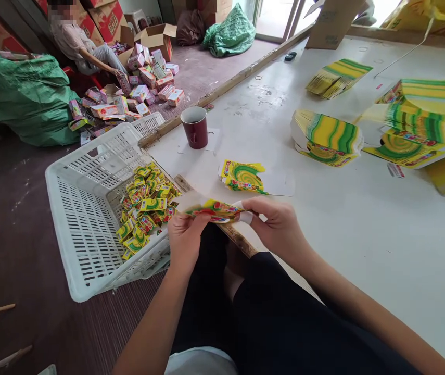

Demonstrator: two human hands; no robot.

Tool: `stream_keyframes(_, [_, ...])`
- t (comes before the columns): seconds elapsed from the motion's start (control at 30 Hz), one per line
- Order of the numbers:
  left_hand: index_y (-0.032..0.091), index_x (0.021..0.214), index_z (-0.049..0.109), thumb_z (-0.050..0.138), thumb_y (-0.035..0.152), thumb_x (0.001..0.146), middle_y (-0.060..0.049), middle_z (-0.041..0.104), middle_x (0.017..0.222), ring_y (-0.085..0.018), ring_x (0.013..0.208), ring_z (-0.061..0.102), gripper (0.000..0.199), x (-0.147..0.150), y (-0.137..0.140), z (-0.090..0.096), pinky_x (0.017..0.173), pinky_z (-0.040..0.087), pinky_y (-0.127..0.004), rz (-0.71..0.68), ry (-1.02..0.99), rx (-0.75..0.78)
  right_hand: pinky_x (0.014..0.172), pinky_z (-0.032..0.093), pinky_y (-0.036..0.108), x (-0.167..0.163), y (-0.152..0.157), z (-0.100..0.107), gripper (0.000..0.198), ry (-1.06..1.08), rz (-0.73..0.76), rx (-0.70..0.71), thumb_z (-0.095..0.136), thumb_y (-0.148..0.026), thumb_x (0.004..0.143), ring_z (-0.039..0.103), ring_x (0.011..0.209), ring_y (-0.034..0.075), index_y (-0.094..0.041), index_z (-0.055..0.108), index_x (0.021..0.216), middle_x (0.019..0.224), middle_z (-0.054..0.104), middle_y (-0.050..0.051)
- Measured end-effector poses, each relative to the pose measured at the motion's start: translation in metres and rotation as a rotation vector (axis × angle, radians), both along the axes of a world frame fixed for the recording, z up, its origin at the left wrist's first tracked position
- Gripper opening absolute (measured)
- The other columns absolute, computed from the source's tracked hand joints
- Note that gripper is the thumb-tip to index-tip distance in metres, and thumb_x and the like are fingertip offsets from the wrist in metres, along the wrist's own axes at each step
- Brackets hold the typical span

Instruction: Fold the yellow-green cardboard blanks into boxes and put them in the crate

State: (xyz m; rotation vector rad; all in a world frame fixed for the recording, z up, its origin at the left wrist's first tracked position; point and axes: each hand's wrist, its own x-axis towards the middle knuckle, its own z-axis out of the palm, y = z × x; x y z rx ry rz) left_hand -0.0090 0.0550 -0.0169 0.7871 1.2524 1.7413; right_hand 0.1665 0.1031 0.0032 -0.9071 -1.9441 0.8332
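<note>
Between my two hands is a yellow and green printed carton (pixel 222 208), partly flat and blurred, held above the table's near edge. My left hand (pixel 185 239) pinches its left end, thumb on top. At the right end, my right hand (pixel 271 221) grips it with thumb and forefinger, which have white wraps on their tips. Just beyond, a small pile of flat cartons (pixel 241 176) lies on the white table (pixel 363 250). To the left, a white plastic basket (pixel 76 229) holds many small folded yellow boxes (pixel 144 208).
A dark red mug (pixel 194 127) stands beyond the basket. Stacks of flat cartons (pixel 326 138) lie on the table's right side. A wooden strip (pixel 238 78) edges the table. On the floor, a seated person (pixel 85 49) handles boxes beside a green sack (pixel 23 99).
</note>
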Motion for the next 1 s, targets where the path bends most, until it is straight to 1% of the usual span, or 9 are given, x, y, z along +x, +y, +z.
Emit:
stream_keyframes(0.13, [0.022, 0.115, 0.067, 0.057, 0.085, 0.066, -0.013, 0.070, 0.123, -0.033, 0.121, 0.061, 0.080, -0.042, -0.009, 0.028, 0.102, 0.048, -0.045, -0.311, 0.161, -0.016, 0.074, 0.048, 0.032, 0.010, 0.005, 0.016, 0.026, -0.199, 0.084, 0.521, 0.052, -0.010, 0.095, 0.061, 0.079, 0.017, -0.024, 0.073, 0.092, 0.090, 0.077, 0.003])
stream_keyframes(0.27, [0.022, 0.133, 0.053, 0.084, 0.066, 0.049, -0.014, 0.063, 0.134, -0.038, 0.127, 0.056, 0.100, -0.040, -0.020, 0.045, 0.109, 0.042, -0.050, -0.567, 0.643, -0.220, 0.078, 0.048, 0.035, 0.010, 0.001, 0.027, 0.017, -0.312, 0.258, 0.721, 0.053, -0.019, 0.097, 0.060, 0.086, 0.019, -0.022, 0.070, 0.094, 0.102, 0.077, 0.003])
stream_keyframes(0.33, [0.020, 0.132, 0.050, 0.090, 0.049, 0.050, -0.014, 0.062, 0.133, -0.037, 0.127, 0.055, 0.096, -0.020, -0.021, 0.042, 0.107, 0.044, -0.050, -0.544, 0.780, -0.293, 0.079, 0.049, 0.034, 0.009, -0.004, 0.026, 0.015, -0.290, 0.249, 0.729, 0.053, -0.019, 0.097, 0.062, 0.088, 0.019, -0.022, 0.068, 0.094, 0.103, 0.076, 0.004])
stream_keyframes(0.43, [0.020, 0.127, 0.047, 0.079, 0.033, 0.067, -0.010, 0.066, 0.121, -0.031, 0.117, 0.061, 0.070, 0.012, -0.020, 0.031, 0.099, 0.050, -0.044, -0.342, 0.726, -0.297, 0.074, 0.053, 0.030, 0.006, -0.013, 0.019, 0.018, -0.177, 0.021, 0.645, 0.055, -0.013, 0.094, 0.066, 0.085, 0.016, -0.025, 0.065, 0.103, 0.098, 0.071, 0.004])
stream_keyframes(0.57, [0.020, 0.125, 0.040, 0.076, 0.031, 0.068, -0.008, 0.064, 0.115, -0.028, 0.110, 0.063, 0.068, 0.027, -0.018, 0.019, 0.093, 0.052, -0.041, -0.115, 0.678, -0.259, 0.071, 0.057, 0.031, 0.000, -0.017, 0.015, 0.027, 0.111, -0.053, 0.228, 0.066, -0.018, 0.087, 0.070, 0.080, 0.016, -0.028, 0.055, 0.110, 0.095, 0.068, 0.001])
stream_keyframes(0.67, [0.021, 0.129, 0.037, 0.075, 0.032, 0.070, -0.010, 0.060, 0.122, -0.027, 0.114, 0.061, 0.071, 0.021, -0.020, 0.014, 0.095, 0.051, -0.041, -0.147, 0.764, -0.192, 0.064, 0.055, 0.029, -0.003, -0.009, 0.021, 0.040, 0.308, -0.040, -0.234, 0.077, -0.037, 0.077, 0.066, 0.070, 0.014, -0.026, 0.051, 0.104, 0.089, 0.064, -0.002])
stream_keyframes(0.8, [0.022, 0.136, 0.032, 0.077, 0.035, 0.071, -0.011, 0.059, 0.125, -0.027, 0.116, 0.061, 0.080, 0.011, -0.026, 0.004, 0.096, 0.052, -0.039, -0.228, 0.827, -0.067, 0.052, 0.043, 0.023, -0.002, 0.002, 0.023, 0.037, 0.407, 0.057, -0.757, 0.069, -0.056, 0.078, 0.050, 0.053, 0.009, -0.021, 0.056, 0.074, 0.058, 0.054, -0.004])
stream_keyframes(0.93, [0.023, 0.142, 0.026, 0.078, 0.040, 0.072, -0.013, 0.054, 0.132, -0.027, 0.122, 0.057, 0.088, 0.014, -0.029, -0.002, 0.100, 0.050, -0.041, -0.179, 0.771, 0.017, 0.046, 0.036, 0.020, -0.009, -0.002, 0.010, 0.036, 0.507, 0.253, -1.308, 0.075, -0.049, 0.067, 0.039, 0.044, 0.007, -0.018, 0.057, 0.063, 0.045, 0.042, -0.007])
stream_keyframes(1.0, [0.023, 0.143, 0.025, 0.080, 0.041, 0.070, -0.015, 0.049, 0.138, -0.028, 0.125, 0.054, 0.093, 0.015, -0.027, 0.001, 0.105, 0.048, -0.043, -0.168, 0.745, 0.011, 0.044, 0.035, 0.018, -0.012, -0.006, 0.003, 0.036, 0.552, 0.305, -1.420, 0.080, -0.046, 0.062, 0.037, 0.044, 0.005, -0.018, 0.058, 0.063, 0.046, 0.042, -0.008])
